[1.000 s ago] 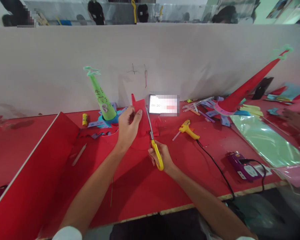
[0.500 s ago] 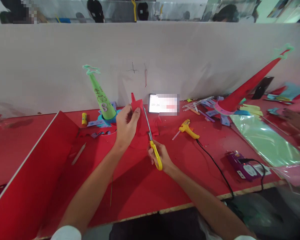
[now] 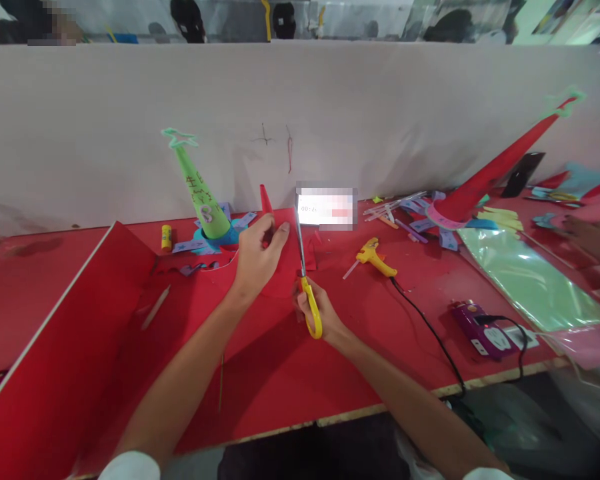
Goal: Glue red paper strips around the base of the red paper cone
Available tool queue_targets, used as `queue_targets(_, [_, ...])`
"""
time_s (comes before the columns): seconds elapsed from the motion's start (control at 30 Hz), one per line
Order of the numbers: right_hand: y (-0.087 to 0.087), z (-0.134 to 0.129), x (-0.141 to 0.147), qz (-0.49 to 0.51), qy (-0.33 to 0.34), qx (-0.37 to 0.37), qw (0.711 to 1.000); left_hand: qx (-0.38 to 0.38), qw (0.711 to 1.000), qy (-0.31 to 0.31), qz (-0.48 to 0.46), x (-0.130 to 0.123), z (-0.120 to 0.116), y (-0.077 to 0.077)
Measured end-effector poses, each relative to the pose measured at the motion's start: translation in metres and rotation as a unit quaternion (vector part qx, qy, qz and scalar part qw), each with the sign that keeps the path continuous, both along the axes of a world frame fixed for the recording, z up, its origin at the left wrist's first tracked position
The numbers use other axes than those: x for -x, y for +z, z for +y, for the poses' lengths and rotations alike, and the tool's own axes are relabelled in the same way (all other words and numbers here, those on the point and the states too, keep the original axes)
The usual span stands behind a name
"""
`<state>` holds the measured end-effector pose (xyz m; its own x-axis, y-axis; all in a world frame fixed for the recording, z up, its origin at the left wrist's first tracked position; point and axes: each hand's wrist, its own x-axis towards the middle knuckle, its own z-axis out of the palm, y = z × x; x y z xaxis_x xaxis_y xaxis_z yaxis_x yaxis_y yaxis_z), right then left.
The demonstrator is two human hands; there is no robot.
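Observation:
Yellow-handled scissors are gripped in my right hand, blades pointing up and away from me. My left hand pinches a piece of red paper between thumb and fingers, just left of the blades. Against the red table the paper's lower edge is hard to make out. Behind my left hand, a narrow red cone tip sticks up. A green paper cone with black writing and a blue base stands to the left.
A yellow glue gun lies right of the scissors, its cord running toward a purple power bank. A lit phone leans on the white partition. A red cone tilts at right, near another person's hand.
My left hand has shifted slightly right and down, with the red paper now lower and turned. The scissors have swung a little more upright in my right hand.

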<state>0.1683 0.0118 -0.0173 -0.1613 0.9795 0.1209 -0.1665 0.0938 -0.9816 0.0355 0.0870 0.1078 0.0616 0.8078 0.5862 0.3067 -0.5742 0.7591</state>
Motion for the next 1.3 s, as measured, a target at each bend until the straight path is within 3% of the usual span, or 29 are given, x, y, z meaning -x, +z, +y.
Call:
queue_targets(0.47, [-0.002, -0.003, -0.003, -0.013, -0.025, -0.005, 1.000, 0.003, 1.000, -0.003, 0.014, -0.002, -0.002, 0.000])
queue_targets(0.87, [0.016, -0.006, -0.003, -0.009, -0.036, 0.026, 0.999, 0.003, 1.000, -0.005, 0.004, -0.003, -0.002, -0.001])
queue_targets(1.03, [0.014, -0.005, -0.001, 0.024, -0.037, 0.036, 0.998, 0.016, 1.000, -0.012, -0.023, -0.004, -0.001, -0.003])
queue_targets(1.23, [0.011, -0.003, -0.001, 0.036, -0.053, 0.030, 0.997, 0.083, 0.987, -0.035, -0.133, -0.006, 0.007, -0.008])
queue_targets(1.3, [0.010, -0.003, -0.001, 0.046, -0.054, 0.027, 0.997, 0.071, 0.990, -0.018, -0.121, -0.007, 0.008, -0.009])
